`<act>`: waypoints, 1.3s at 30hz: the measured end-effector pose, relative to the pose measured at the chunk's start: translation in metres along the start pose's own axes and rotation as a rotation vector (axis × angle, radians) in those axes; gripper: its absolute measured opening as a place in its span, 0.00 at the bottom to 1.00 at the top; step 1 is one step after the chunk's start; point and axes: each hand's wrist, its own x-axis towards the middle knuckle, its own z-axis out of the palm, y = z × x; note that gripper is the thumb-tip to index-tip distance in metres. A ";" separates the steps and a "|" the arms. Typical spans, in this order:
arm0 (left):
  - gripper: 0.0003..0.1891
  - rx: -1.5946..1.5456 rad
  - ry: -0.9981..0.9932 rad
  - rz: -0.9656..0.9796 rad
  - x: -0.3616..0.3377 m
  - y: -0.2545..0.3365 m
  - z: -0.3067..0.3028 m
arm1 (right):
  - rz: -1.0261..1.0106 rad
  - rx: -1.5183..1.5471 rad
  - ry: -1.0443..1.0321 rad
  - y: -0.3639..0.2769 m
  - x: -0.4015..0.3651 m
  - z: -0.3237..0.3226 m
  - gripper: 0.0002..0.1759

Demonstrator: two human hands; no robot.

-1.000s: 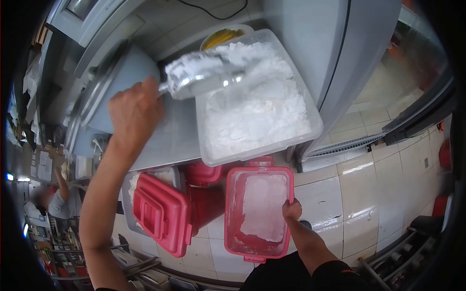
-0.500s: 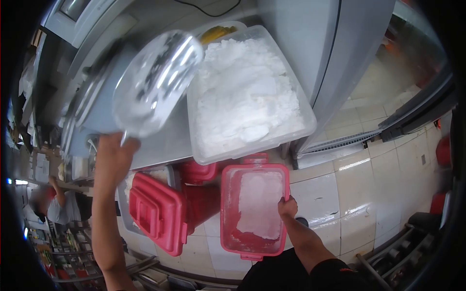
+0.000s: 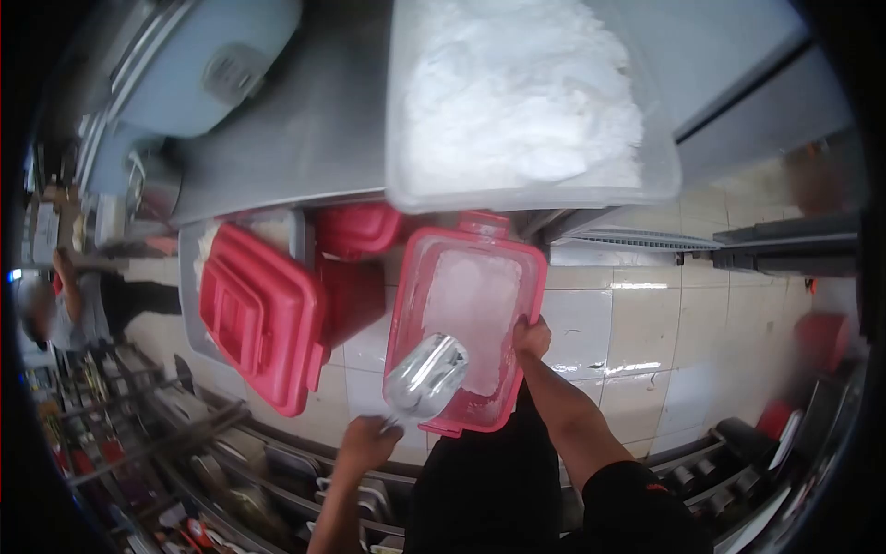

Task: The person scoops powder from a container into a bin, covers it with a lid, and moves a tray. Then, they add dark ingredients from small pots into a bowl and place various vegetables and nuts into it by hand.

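My left hand [image 3: 367, 445] is closed round the handle of a clear scoop [image 3: 429, 377]. The scoop hangs over the near left corner of a pink bin [image 3: 403, 305], its front end above the opening. White powder [image 3: 475, 295] covers much of the bin's bottom. On the bin's right rim my right hand [image 3: 532, 339] is clasped, steadying it in the air in front of my legs. Beyond the bin, a large translucent tub [image 3: 517, 197] heaped with white powder [image 3: 526, 92] stands on the metal counter [image 3: 314, 138].
A pink lid [image 3: 263, 319] lies tilted over a grey container [image 3: 191, 286] at left, beside another pink bin [image 3: 355, 300]. Racks with trays [image 3: 240, 471] line the near side. At far left stands another person [image 3: 78, 305]. Tiled floor [image 3: 637, 323] stretches right.
My left hand has brought the scoop from above the counter, beside the powder tub, down and toward me over the pink bin. The view has tilted downward. My right hand keeps its hold.
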 end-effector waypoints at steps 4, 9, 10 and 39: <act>0.21 -0.227 0.016 0.049 0.093 -0.022 0.085 | -0.013 -0.025 0.037 -0.001 0.001 0.001 0.18; 0.23 -0.762 0.247 -0.136 0.054 -0.064 0.092 | -0.116 -0.007 0.123 0.016 0.011 0.019 0.20; 0.23 -0.984 0.355 -0.126 0.037 -0.075 0.079 | -0.141 -0.007 0.106 0.015 0.014 0.019 0.20; 0.24 -1.635 1.169 -0.195 -0.080 -0.206 0.076 | -0.566 0.572 -0.681 -0.073 -0.263 -0.079 0.20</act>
